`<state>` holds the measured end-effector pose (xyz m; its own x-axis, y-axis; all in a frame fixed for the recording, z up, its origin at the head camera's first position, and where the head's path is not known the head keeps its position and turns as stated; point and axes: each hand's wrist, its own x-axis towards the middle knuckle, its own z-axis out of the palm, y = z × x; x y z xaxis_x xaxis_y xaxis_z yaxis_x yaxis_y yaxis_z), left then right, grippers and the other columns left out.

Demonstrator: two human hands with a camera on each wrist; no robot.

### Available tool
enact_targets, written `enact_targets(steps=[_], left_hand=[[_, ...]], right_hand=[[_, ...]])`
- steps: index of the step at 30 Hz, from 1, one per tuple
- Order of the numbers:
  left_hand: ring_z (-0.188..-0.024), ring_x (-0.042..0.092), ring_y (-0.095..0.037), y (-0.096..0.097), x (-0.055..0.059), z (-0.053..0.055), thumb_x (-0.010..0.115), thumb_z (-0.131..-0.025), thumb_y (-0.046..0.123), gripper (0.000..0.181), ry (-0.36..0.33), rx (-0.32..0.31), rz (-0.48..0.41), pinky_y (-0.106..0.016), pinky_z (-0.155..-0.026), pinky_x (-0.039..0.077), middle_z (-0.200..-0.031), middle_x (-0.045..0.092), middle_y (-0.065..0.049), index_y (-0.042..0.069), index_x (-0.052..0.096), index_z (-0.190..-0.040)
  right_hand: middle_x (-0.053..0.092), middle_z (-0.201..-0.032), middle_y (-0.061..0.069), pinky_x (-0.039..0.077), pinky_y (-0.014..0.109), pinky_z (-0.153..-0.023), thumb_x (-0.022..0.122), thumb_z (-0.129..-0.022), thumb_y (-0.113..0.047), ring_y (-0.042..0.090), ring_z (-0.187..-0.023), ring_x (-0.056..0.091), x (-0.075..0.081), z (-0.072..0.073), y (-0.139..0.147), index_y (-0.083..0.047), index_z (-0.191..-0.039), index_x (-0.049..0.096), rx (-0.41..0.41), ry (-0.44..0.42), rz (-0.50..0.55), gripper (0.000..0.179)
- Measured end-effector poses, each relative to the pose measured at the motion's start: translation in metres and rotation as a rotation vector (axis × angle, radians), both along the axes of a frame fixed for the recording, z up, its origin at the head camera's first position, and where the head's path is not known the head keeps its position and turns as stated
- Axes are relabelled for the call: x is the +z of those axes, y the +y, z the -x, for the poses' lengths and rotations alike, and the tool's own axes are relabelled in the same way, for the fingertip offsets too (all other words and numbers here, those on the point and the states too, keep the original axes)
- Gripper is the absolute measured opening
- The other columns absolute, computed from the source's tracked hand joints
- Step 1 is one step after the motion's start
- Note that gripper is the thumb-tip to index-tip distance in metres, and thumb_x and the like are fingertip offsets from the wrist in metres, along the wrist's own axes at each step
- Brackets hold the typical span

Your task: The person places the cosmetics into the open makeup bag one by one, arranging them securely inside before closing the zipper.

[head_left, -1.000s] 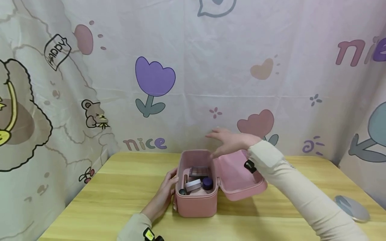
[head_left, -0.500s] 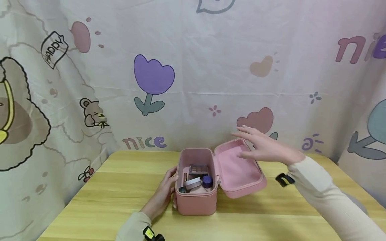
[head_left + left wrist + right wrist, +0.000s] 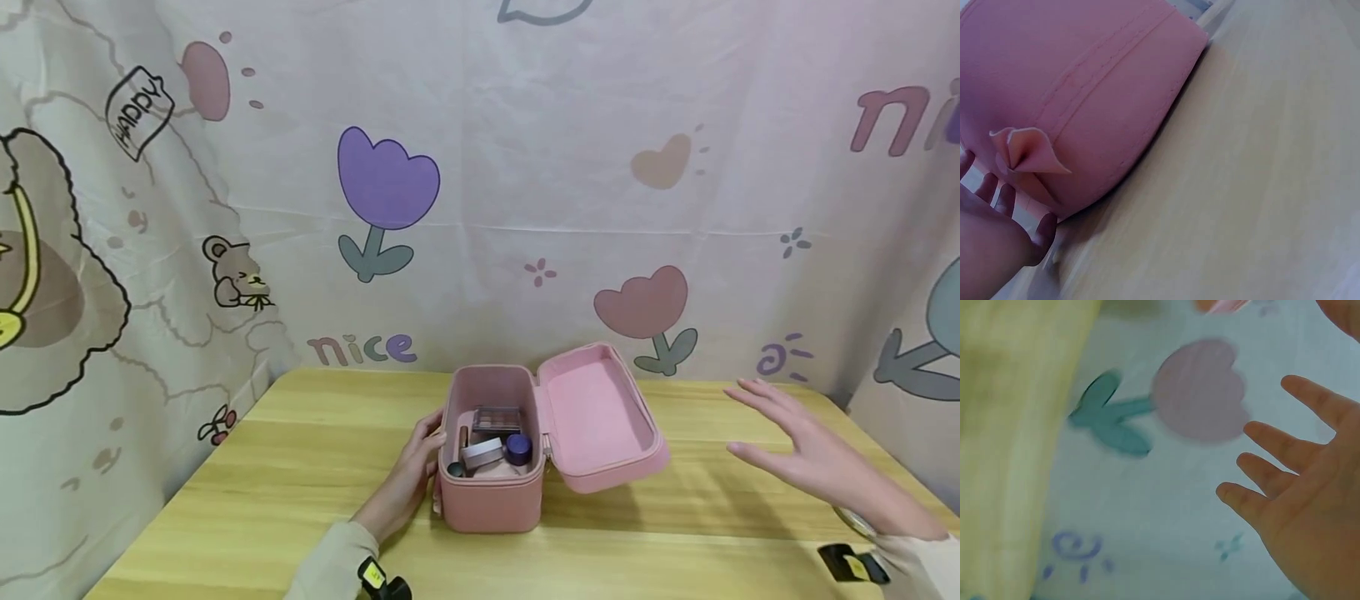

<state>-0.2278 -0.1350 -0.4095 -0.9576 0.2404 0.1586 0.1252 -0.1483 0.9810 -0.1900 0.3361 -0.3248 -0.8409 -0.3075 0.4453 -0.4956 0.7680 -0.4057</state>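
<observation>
A pink cosmetic case (image 3: 491,508) stands mid-table, its lid (image 3: 600,417) swung out to the right. Inside lie a palette (image 3: 497,419), a white round container (image 3: 482,454), a dark blue jar (image 3: 518,450), a slim brown stick (image 3: 463,437) and a dark round-ended item (image 3: 455,470). My left hand (image 3: 408,475) rests against the case's left side with relaxed fingers. In the left wrist view, a pink bow (image 3: 1029,156) sits on the case wall beside the fingers. My right hand (image 3: 806,454) hovers right of the lid, fingers spread, holding nothing.
The wooden table (image 3: 300,467) reaches back to a patterned cloth (image 3: 487,167) hung behind it and at both sides. A rounded greyish object (image 3: 855,522) at the right is mostly hidden behind my right wrist.
My right hand has moved from above the case and lid to the far right, leaving the lid uncovered in view. The left hand stays on the case's side.
</observation>
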Motion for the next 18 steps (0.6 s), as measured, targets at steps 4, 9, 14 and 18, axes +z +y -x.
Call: enact_targets(steps=[4, 9, 14, 18], left_hand=[[-0.138, 0.02, -0.033, 0.001, -0.001, 0.0, 0.043, -0.099, 0.024, 0.057, -0.005, -0.005, 0.004, -0.038, -0.101, 0.026, -0.154, 0.02, -0.015, 0.005, 0.026, -0.15], [-0.138, 0.02, -0.033, 0.0, -0.003, -0.001, 0.044, -0.098, 0.025, 0.059, -0.01, -0.011, 0.003, -0.038, -0.102, 0.026, -0.154, 0.02, -0.015, 0.005, 0.025, -0.15], [-0.137, 0.021, -0.033, -0.001, -0.001, -0.001, 0.044, -0.098, 0.024, 0.058, -0.018, -0.003, 0.008, -0.038, -0.101, 0.026, -0.154, 0.02, -0.015, 0.005, 0.025, -0.15], [-0.138, 0.02, -0.032, -0.002, -0.002, -0.001, 0.043, -0.098, 0.025, 0.058, -0.023, -0.005, 0.015, -0.039, -0.102, 0.025, -0.154, 0.02, -0.015, 0.006, 0.025, -0.15]], right_hand=[[0.027, -0.146, 0.035, 0.007, 0.077, -0.096, 0.075, -0.083, -0.016, 0.046, -0.14, 0.011, -0.017, -0.002, 0.03, 0.004, -0.143, 0.04, -0.076, -0.025, 0.007, 0.072], [0.025, -0.14, 0.042, 0.018, 0.08, -0.082, 0.075, -0.083, -0.021, 0.066, -0.121, 0.021, -0.025, -0.001, 0.059, 0.01, -0.142, 0.034, -0.16, -0.142, -0.047, 0.078], [0.031, -0.132, 0.046, 0.028, 0.076, -0.081, 0.078, -0.079, -0.022, 0.066, -0.114, 0.03, -0.037, 0.001, 0.08, 0.014, -0.137, 0.035, -0.193, -0.253, -0.115, 0.081], [0.043, -0.118, 0.047, 0.043, 0.066, -0.077, 0.08, -0.077, -0.024, 0.061, -0.103, 0.044, -0.048, 0.003, 0.093, 0.021, -0.132, 0.034, -0.207, -0.385, -0.208, 0.085]])
